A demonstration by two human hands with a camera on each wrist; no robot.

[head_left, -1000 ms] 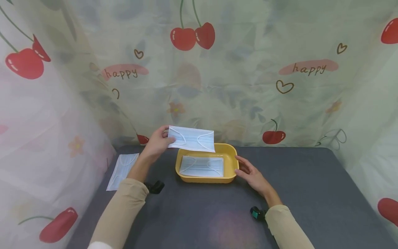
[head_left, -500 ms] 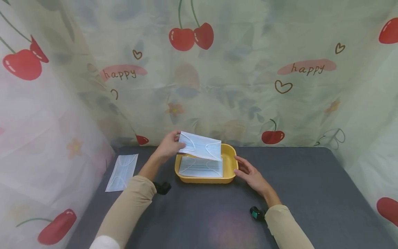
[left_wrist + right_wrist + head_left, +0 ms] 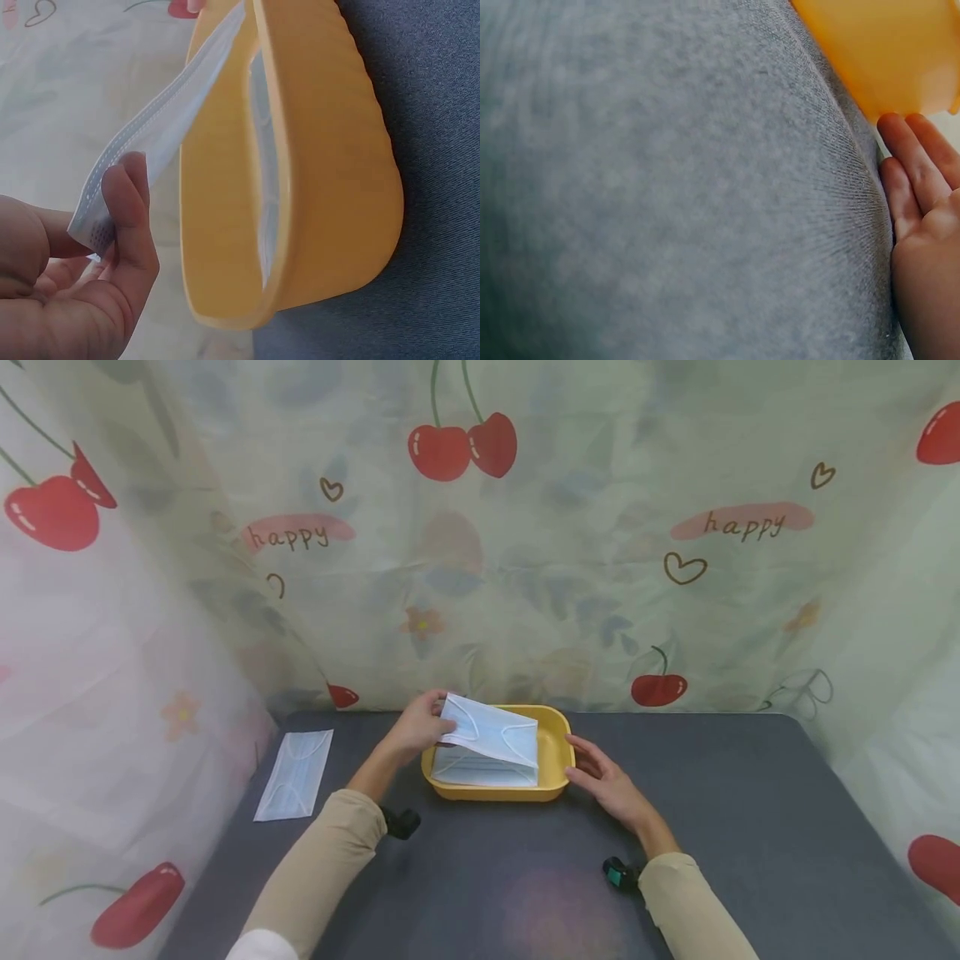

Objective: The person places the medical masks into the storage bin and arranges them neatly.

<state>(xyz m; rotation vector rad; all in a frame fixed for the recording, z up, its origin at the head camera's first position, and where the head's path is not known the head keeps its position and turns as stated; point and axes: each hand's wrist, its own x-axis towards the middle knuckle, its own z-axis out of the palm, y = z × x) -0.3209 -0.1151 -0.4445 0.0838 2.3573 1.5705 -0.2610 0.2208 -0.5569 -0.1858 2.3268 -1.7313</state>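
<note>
My left hand (image 3: 417, 727) pinches one short end of a light blue face mask (image 3: 491, 727) between thumb and fingers. The mask slants down into a yellow plastic tub (image 3: 557, 752), its held end raised and its far end low inside. Under it in the tub lies another face mask (image 3: 480, 768) with white ear loops. In the left wrist view the held mask (image 3: 161, 120) shows edge-on above the rim. My right hand (image 3: 611, 785) rests at the tub's right side with fingers extended; in the right wrist view its fingertips (image 3: 892, 124) are right at the yellow wall.
One more blue face mask (image 3: 295, 775) lies flat on the dark grey table (image 3: 712, 810), left of the tub. A printed curtain (image 3: 540, 568) with cherries rises behind the table and along both sides. A black wrist camera (image 3: 401, 823) sits by the left sleeve.
My left hand has moved right and down, lowering the held mask from above the tub's back rim into the tub. The right hand has stayed at the tub's side.
</note>
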